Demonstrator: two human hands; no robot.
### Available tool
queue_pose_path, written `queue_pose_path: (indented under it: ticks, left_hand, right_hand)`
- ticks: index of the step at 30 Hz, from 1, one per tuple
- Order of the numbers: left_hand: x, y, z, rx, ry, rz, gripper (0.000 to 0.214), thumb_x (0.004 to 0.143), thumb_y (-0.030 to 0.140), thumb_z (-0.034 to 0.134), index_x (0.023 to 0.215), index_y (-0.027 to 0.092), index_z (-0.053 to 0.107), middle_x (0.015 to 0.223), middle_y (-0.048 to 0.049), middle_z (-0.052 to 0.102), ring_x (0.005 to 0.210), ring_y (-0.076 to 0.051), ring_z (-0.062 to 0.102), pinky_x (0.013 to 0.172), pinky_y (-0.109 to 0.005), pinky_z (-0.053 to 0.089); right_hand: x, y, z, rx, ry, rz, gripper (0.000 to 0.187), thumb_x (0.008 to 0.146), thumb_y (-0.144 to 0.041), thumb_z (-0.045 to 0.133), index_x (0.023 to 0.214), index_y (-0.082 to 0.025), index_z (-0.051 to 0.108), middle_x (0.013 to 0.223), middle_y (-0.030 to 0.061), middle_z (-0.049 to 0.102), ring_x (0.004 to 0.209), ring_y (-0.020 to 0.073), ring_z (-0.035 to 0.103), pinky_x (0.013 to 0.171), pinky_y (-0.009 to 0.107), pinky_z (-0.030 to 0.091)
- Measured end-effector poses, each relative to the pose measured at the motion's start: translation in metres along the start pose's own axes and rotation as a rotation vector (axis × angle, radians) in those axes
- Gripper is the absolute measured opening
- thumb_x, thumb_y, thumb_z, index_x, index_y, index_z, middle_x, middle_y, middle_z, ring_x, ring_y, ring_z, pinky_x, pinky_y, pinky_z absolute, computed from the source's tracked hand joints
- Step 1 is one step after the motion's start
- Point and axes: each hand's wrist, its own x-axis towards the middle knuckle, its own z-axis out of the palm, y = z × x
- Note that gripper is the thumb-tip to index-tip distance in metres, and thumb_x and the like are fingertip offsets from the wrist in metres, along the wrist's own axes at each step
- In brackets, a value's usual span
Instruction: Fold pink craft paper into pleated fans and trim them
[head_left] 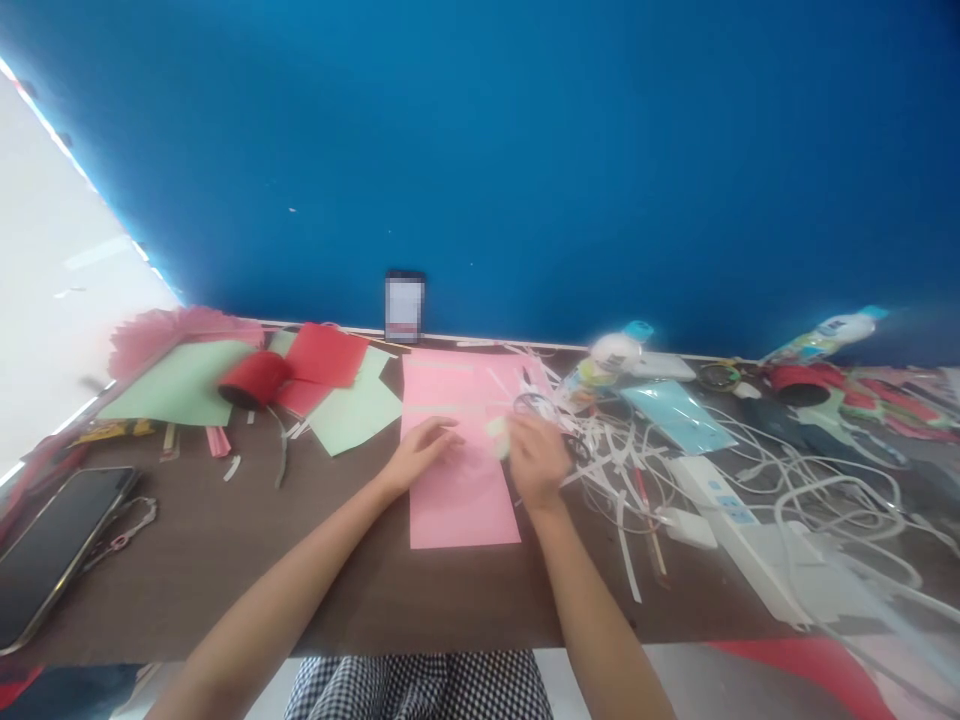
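A pink sheet of paper (457, 510) lies on the brown table before me, with faint pale green strips across its upper part. My left hand (426, 452) rests on the sheet's left side, palm down, its fingers loosely stretched and holding nothing. Over the right side of the sheet, my right hand (537, 458) is closed in a pinch. At its fingertips shows a small pale green piece (497, 438), blurred, probably paper. Just beyond the right hand lie scissors (531, 403), partly hidden among white paper strips (592, 455).
Green paper (356, 415), red paper (326, 355) and a red roll (253, 380) lie left. A phone (405, 307) leans on the blue wall; another phone (60, 545) lies front left. Right are a bottle (604, 362), a power strip (739, 540) and tangled cables (847, 500).
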Motion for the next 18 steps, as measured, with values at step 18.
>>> queue_pose_path:
  ticks: [18]
  left_hand:
    - [-0.001,0.006,-0.01,-0.408,-0.186,-0.185,0.028,0.069,0.034,0.067,0.082,0.012,0.056,0.07,-0.0088,0.067,0.056,-0.014,0.062,0.051,-0.024,0.05]
  right_hand:
    - [-0.003,0.008,0.018,0.078,-0.245,-0.104,0.025,0.084,-0.017,0.042,0.086,-0.021,0.067,0.083,0.0055,0.069,0.083,0.0191,0.06,0.079,0.037,0.044]
